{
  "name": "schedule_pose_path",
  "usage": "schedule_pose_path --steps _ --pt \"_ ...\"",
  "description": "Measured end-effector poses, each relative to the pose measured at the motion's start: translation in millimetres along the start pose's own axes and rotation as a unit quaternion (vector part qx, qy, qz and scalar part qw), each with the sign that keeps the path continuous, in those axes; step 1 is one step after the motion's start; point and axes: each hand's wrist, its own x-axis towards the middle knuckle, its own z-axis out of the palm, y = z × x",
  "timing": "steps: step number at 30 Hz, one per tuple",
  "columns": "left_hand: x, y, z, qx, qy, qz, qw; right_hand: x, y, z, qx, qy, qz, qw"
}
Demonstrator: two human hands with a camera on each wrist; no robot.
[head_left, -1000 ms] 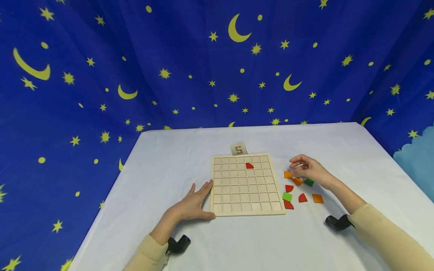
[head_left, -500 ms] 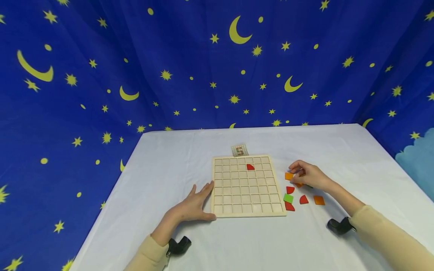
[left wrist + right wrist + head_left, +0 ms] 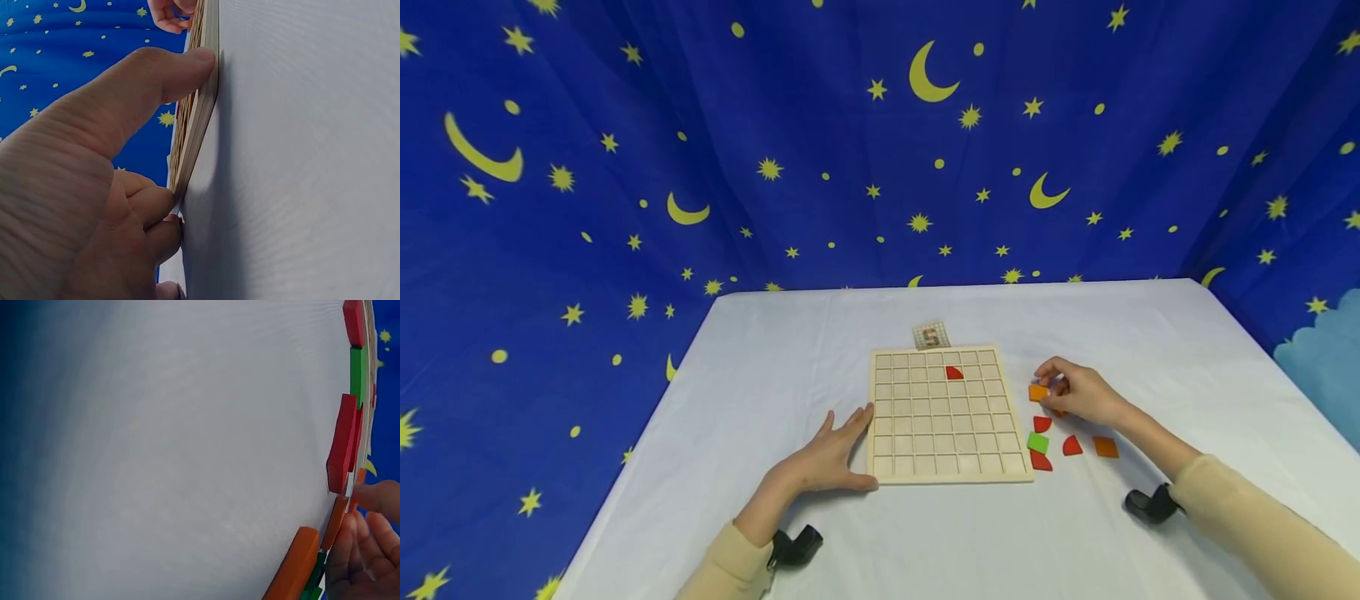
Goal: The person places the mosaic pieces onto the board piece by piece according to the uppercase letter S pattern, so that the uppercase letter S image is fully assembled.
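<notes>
A pale wooden grid board (image 3: 917,444) lies on the table, with a red quarter-circle tile (image 3: 953,372) in one cell near its far side. My left hand (image 3: 823,457) rests against the board's left edge, fingers spread and thumb at the near corner. To the right of the board, my right hand (image 3: 1082,392) pinches an orange square tile (image 3: 1037,392) between thumb and fingers. Another orange tile (image 3: 335,523) lies under that hand, mostly hidden in the head view. In the right wrist view, dark green pieces (image 3: 314,579) show beside the fingers.
Nearer along the board's right side lie red quarter-circle tiles (image 3: 1072,446), a light green square tile (image 3: 1038,442) and an orange square tile (image 3: 1106,447). A small patterned card (image 3: 931,335) touches the board's far edge. White cloth covers the table (image 3: 790,358).
My right hand has come down and closed its fingers on the orange tile, covering the dark green one in the head view. The left hand stays at the board; the head view shifts slightly.
</notes>
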Motion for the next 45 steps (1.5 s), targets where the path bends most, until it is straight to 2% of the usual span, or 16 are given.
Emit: schedule_pose_path --steps 11,19,27,34,45 --pt "-1.2 -0.9 -0.8 0.001 0.003 -0.002 1.0000 5.5 -23 -28 0.052 0.047 0.017 0.9974" --pt "-2.4 -1.9 -1.3 0.002 0.000 -0.006 1.0000 11.0 -36 -40 0.078 0.059 0.007 0.9952" --pt "-3.7 -1.9 -3.5 0.005 0.004 -0.005 1.0000 21.0 -46 -39 0.094 0.062 -0.019 0.9934" --pt "-2.9 -2.0 -1.6 0.010 0.002 0.004 0.9999 32.3 -59 -32 0.109 0.047 -0.035 0.9923" --pt "0.5 0.1 0.0 0.016 0.000 0.009 0.9998 46.8 -75 -20 0.160 0.023 -0.058 0.9851"
